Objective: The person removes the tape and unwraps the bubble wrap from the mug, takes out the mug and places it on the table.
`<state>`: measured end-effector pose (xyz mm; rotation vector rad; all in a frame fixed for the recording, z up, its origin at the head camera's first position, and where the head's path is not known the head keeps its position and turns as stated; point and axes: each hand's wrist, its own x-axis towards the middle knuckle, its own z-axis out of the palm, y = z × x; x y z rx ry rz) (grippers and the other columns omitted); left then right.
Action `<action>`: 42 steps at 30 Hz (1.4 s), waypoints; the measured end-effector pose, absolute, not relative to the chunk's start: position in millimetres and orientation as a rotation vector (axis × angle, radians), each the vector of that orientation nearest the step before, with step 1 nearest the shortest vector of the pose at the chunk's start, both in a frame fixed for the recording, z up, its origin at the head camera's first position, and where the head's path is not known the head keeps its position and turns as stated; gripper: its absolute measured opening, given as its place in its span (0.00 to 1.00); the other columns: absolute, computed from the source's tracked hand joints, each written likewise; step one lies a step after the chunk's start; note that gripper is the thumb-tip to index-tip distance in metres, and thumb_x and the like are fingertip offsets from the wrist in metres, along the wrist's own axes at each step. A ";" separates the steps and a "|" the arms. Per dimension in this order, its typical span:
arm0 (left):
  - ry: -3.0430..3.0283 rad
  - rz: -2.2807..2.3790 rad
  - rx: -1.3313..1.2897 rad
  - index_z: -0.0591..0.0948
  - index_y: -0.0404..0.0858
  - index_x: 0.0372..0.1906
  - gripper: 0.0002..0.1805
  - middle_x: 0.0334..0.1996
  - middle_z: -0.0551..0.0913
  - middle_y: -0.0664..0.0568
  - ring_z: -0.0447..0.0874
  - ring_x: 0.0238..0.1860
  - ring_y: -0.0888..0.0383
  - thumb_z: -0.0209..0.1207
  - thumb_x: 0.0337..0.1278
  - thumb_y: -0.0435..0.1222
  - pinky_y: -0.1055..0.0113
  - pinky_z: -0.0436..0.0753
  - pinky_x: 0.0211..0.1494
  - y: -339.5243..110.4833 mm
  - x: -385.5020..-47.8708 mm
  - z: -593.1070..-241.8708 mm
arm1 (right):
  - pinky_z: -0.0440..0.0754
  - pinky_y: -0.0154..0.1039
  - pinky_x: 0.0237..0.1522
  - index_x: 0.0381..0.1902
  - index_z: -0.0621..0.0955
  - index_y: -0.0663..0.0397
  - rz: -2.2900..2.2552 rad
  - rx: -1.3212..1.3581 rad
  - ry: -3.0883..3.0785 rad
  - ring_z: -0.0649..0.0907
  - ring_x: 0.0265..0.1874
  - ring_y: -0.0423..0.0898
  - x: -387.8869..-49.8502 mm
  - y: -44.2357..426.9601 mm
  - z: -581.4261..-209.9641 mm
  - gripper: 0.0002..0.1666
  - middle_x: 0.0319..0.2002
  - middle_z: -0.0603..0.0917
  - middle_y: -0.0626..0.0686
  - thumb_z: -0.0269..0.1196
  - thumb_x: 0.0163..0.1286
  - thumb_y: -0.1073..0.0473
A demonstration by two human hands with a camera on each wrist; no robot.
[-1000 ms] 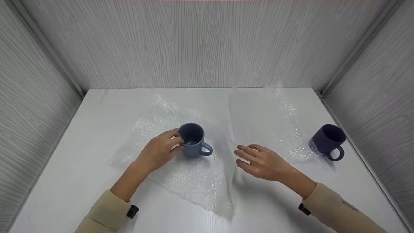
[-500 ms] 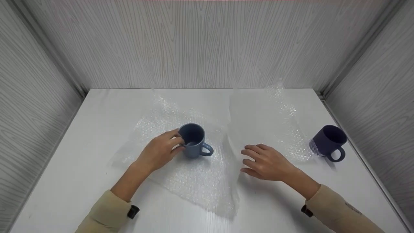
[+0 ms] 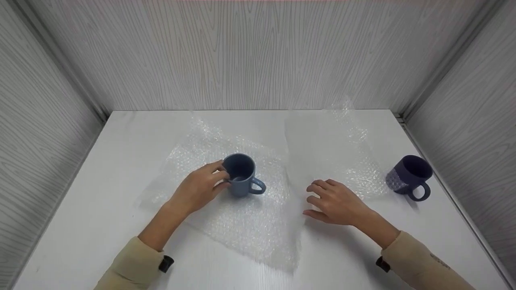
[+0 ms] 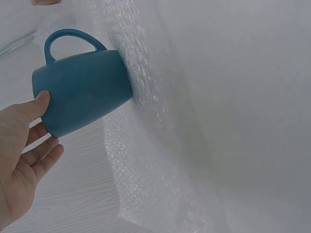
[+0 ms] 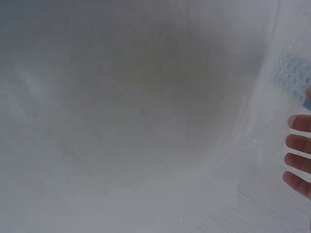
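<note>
A blue mug stands upright on a clear sheet of bubble wrap, its handle pointing right. My left hand holds it by the left side of the rim. In the left wrist view the thumb lies on the outside of the mug, and other fingers reach round the rim. My right hand hovers by the wrap's right part, fingers apart and slightly bent. In the right wrist view its fingertips are spread with nothing between them; whether they touch the wrap I cannot tell.
A dark purple mug stands near the table's right edge, handle toward me. More bubble wrap spreads across the right half and covers that mug's lower left side. Grey wood-grain panels enclose the white table at the back and sides.
My right hand has moved a little to the right. The raised wrap edge beside it has settled flatter and shifted right. My left hand and the blue mug have stayed in place.
</note>
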<state>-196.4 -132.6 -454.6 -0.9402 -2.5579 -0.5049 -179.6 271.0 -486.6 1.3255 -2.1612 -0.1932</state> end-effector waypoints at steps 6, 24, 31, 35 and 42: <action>-2.553 -0.521 -0.942 0.88 0.42 0.43 0.09 0.47 0.87 0.48 0.90 0.54 0.50 0.74 0.59 0.36 0.58 0.90 0.56 -132.1 -196.2 -454.8 | 0.88 0.42 0.40 0.32 0.86 0.47 -0.243 1.303 -2.221 0.88 0.43 0.49 -176.4 272.6 -491.1 0.21 0.41 0.89 0.50 0.75 0.63 0.36; -2.560 -0.474 -0.954 0.87 0.43 0.43 0.08 0.47 0.88 0.48 0.91 0.53 0.50 0.73 0.61 0.39 0.58 0.90 0.57 -132.4 -195.5 -452.1 | 0.84 0.41 0.38 0.35 0.86 0.46 -0.172 1.325 -2.243 0.86 0.37 0.47 -179.1 253.2 -478.7 0.18 0.38 0.88 0.48 0.75 0.62 0.40; -2.566 -0.490 -0.963 0.88 0.43 0.43 0.08 0.46 0.87 0.49 0.90 0.52 0.51 0.72 0.61 0.39 0.58 0.90 0.55 -132.3 -196.0 -451.4 | 0.87 0.42 0.40 0.39 0.87 0.45 -0.059 1.338 -2.226 0.88 0.41 0.47 -183.3 232.2 -463.9 0.17 0.41 0.89 0.48 0.76 0.63 0.41; -2.558 -0.500 -0.970 0.88 0.43 0.43 0.08 0.47 0.87 0.49 0.90 0.52 0.51 0.73 0.61 0.39 0.58 0.90 0.55 -132.5 -196.8 -451.8 | 0.88 0.42 0.41 0.41 0.87 0.45 -0.040 1.351 -2.211 0.88 0.43 0.47 -185.3 219.3 -454.4 0.18 0.42 0.89 0.48 0.76 0.64 0.41; -2.547 -0.523 -0.976 0.88 0.43 0.43 0.08 0.47 0.87 0.49 0.90 0.52 0.51 0.73 0.60 0.39 0.58 0.90 0.54 -132.7 -196.8 -452.0 | 0.89 0.41 0.44 0.45 0.87 0.44 -0.060 1.377 -2.206 0.88 0.46 0.47 -189.7 197.5 -436.2 0.19 0.45 0.90 0.48 0.72 0.68 0.39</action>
